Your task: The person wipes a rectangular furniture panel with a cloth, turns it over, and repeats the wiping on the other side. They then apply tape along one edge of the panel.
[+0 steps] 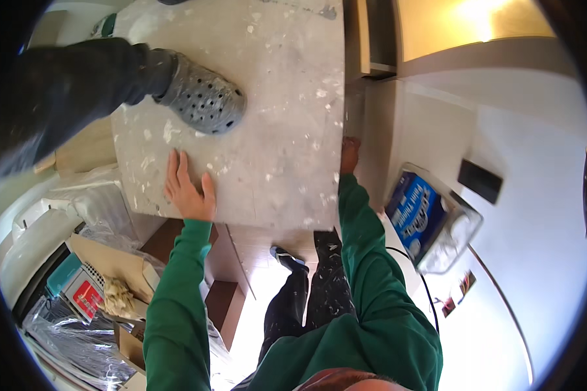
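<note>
A large pale board (287,130), spotted with white paint, stretches out in front of me like a raised platform. On its near left part my left hand (192,192) lies flat, palm down, with its fingers spread. Beside the board's right edge is my right hand (350,155), its fingers curled; the board's edge partly hides it, so what it holds cannot be made out. Another person's foot in a grey perforated clog (209,98) stands on the board, just beyond my left hand. That person's dark trouser leg (78,91) reaches in from the left.
On the right, a metal paint thinner can (417,215) with a blue label stands by the white wall (528,117). A dark cable (429,293) hangs near it. Plastic sheeting (78,339), boxes and a teal container (64,272) crowd the lower left. An open drawer (365,39) is at the far right.
</note>
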Demonstrator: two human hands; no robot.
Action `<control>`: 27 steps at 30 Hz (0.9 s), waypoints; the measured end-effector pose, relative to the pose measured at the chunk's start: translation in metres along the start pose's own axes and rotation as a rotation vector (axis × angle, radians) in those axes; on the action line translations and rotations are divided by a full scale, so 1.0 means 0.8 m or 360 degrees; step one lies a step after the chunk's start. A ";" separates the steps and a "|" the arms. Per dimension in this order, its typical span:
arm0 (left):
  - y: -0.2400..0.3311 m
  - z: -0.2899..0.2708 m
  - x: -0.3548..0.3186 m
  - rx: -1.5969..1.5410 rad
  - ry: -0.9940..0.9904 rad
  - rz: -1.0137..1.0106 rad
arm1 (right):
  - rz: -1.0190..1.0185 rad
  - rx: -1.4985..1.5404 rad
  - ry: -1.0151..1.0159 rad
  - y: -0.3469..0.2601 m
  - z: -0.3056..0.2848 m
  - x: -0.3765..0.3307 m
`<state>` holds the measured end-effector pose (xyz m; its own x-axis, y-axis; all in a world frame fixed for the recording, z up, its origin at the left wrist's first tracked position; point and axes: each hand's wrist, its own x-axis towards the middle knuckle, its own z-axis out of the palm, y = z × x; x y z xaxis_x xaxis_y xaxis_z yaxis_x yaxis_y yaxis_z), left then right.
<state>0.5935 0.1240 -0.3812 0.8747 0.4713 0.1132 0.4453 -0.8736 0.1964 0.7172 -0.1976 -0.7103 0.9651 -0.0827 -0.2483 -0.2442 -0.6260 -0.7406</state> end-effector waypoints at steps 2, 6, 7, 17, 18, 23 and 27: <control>-0.004 -0.002 -0.007 -0.0001 0.0029 -0.0022 | -0.0242 -0.0096 0.0127 -0.029 -0.041 -0.027; -0.009 -0.012 -0.055 -0.0372 0.0073 -0.0215 | -0.0383 0.0002 0.0170 -0.071 -0.121 -0.082; 0.006 -0.023 -0.080 -0.0536 0.0064 -0.0368 | -0.0396 0.0015 0.0174 -0.083 -0.143 -0.096; 0.086 -0.224 -0.597 -0.1369 -0.0487 -0.0549 | -0.0658 0.0697 0.0115 -0.380 -0.381 -0.227; 0.069 -0.221 -0.656 -0.1842 -0.0380 -0.0634 | -0.0741 0.0780 0.0091 -0.431 -0.406 -0.243; -0.032 -0.248 -0.869 -0.1269 -0.0169 -0.1300 | -0.0973 0.1515 -0.0248 -0.652 -0.524 -0.307; -0.058 -0.227 -0.922 -0.1357 0.0016 -0.1867 | -0.1035 0.1967 -0.0584 -0.796 -0.619 -0.351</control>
<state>-0.1068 -0.1607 -0.2972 0.0906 0.8548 -0.5110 0.6400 0.3432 0.6875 0.6480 -0.1594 0.1402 0.9031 0.2696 0.3343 0.1139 0.6002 -0.7917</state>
